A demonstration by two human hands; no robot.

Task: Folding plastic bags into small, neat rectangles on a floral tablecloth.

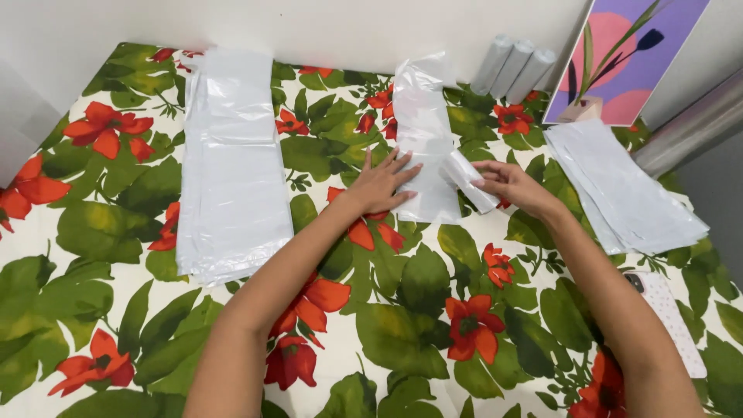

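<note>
A long, narrow folded white plastic bag [422, 124] lies on the floral tablecloth [402, 310], running from the wall toward me. My left hand [383, 183] rests flat on its near end, fingers spread. My right hand [509, 183] pinches the rolled-up near corner of the bag [470, 179], lifted a little to the right of the strip.
A wide stack of flat white plastic bags [231, 170] lies at the left. Another pile of folded bags [619, 190] sits at the right. Three rolled bags [515, 68] lean at the back wall beside a flower picture [627, 54]. A phone [669, 310] lies near my right forearm.
</note>
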